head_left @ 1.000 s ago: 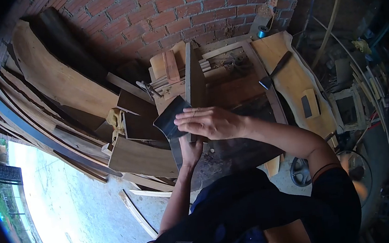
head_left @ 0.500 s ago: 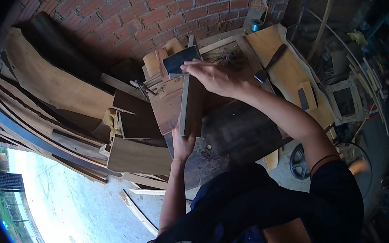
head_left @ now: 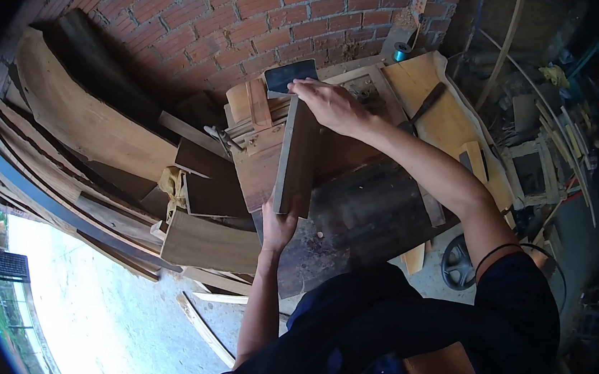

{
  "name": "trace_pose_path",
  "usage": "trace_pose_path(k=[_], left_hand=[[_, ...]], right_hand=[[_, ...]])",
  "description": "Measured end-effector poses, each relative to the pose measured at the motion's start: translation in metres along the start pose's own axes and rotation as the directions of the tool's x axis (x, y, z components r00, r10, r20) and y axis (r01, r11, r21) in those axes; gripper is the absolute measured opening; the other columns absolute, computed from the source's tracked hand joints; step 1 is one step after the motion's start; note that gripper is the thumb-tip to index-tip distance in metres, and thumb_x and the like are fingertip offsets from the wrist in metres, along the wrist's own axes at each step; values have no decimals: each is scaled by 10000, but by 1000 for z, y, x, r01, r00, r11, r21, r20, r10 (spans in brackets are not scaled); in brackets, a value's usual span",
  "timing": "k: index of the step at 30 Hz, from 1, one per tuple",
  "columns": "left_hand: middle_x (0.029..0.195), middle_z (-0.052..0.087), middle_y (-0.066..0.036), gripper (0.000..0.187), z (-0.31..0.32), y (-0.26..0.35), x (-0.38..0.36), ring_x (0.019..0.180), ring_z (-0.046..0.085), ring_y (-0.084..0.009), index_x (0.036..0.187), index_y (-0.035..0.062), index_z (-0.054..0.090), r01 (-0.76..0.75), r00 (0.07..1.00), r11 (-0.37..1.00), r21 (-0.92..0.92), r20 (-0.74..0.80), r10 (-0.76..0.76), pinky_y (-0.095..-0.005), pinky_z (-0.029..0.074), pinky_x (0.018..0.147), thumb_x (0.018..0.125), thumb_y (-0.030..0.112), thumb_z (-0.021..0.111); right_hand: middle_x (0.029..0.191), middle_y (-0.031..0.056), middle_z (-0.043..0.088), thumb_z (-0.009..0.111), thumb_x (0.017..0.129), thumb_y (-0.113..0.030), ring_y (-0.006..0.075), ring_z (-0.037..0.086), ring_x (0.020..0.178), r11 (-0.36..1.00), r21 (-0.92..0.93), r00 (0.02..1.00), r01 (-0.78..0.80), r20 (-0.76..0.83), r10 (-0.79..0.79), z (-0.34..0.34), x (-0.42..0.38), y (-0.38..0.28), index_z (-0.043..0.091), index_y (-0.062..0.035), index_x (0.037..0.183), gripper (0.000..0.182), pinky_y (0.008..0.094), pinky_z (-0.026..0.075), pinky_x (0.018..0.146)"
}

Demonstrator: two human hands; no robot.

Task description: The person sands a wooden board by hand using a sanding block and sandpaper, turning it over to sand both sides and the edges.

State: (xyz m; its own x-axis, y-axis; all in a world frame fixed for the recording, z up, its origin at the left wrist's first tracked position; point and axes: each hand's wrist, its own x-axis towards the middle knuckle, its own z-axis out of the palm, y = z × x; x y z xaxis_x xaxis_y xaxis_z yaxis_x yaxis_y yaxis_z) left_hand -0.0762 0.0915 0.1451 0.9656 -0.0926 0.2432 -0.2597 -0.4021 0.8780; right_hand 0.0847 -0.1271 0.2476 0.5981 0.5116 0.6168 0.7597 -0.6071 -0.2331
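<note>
My left hand is closed around the near end of a thick wooden board, which stands on edge and slants away from me. At the board's far end, my right hand has its fingers closed on the near edge of a dark flat rectangular block, which looks like a sanding block. The thumb side of that hand is hidden. Under the board lies a reddish-brown wooden surface, with a dark worn bench top nearer to me.
A dark-handled chisel-like tool lies on a pale live-edge slab at right. A blue spool stands near the brick wall. Large planks and slabs lean at left. A black wheel is below the bench.
My right hand has moved the dark block farther away, past the board's far end. The board's far end has swung slightly right. My left hand keeps its hold, and the view has tilted slightly.
</note>
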Motion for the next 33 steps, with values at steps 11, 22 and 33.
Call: trace_pose_path(k=[11,22,33], left_hand=[[1051,686,-205,235,3,-5,-7,959,661,-317,1074,-36,629,42,996,999,-18,85,-40,-404,515,824,850,34,650],[994,705,-256,474,-5,10,3,942,712,-403,1334,-10,553,163,973,985,58,157,-171,-426,551,827,887,121,641],[902,682,-224,215,3,-6,-7,872,690,-322,1058,-55,649,-68,997,997,36,-34,70,-438,529,795,881,64,628]], right_hand=[[1170,89,733,784,798,-71,246,685,1134,883,462,987,83,86,-138,-4,-50,-107,737,-74,1137,342,406,537,1034],[1262,200,676,592,943,-87,300,639,1224,986,98,991,136,8,-137,12,-31,-36,689,6,1147,244,416,489,1095],[1317,139,665,617,938,-75,263,624,1257,868,320,905,380,64,-420,7,-57,-95,691,-49,1224,297,433,471,1127]])
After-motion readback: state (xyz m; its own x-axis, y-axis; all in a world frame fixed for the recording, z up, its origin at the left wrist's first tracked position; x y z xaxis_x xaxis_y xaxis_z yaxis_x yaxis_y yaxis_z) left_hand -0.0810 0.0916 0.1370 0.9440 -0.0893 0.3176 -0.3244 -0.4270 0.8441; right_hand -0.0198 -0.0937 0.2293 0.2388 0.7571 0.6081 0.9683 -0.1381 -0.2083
